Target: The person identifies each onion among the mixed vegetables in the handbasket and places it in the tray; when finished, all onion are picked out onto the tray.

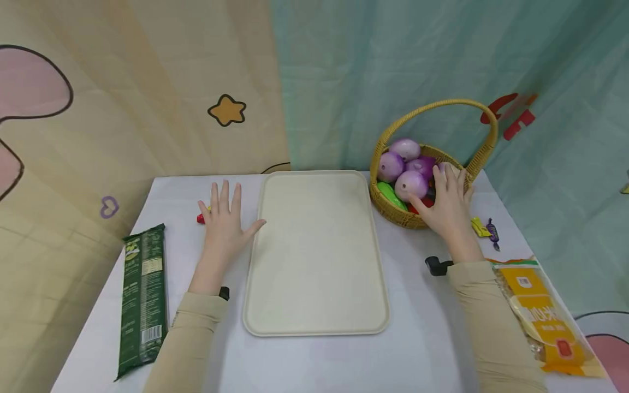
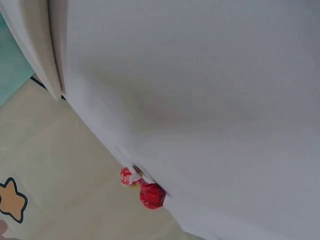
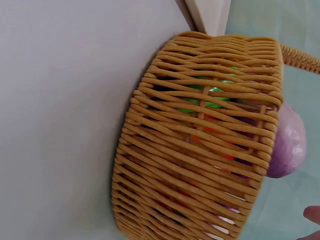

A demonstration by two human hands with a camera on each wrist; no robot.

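Observation:
My left hand (image 1: pixel 224 229) hovers left of the cream tray (image 1: pixel 316 254), fingers straight and spread and holding nothing. Beyond its fingers lie red-wrapped lollipops (image 2: pixel 152 195), mostly covered by that hand in the head view. My right hand (image 1: pixel 449 210) reaches over the front right of the wicker basket (image 1: pixel 400 217), fingers spread. Under its fingers sits a pale round thing, partly hidden. The basket holds several shiny purple onions (image 1: pixel 411 185), a green vegetable (image 1: pixel 391 195) and something red. In the right wrist view only fingertips (image 3: pixel 313 215) show, apart from the woven wall.
A dark green packet (image 1: pixel 142 300) lies at the table's left side. Two wrapped candies, one yellow (image 1: pixel 480 227) and one purple (image 1: pixel 493 233), lie right of the basket. An orange bag of grain (image 1: pixel 545 316) lies at the right edge, beside my sleeve. The basket's tall handle (image 1: pixel 454 102) arches up near the curtain.

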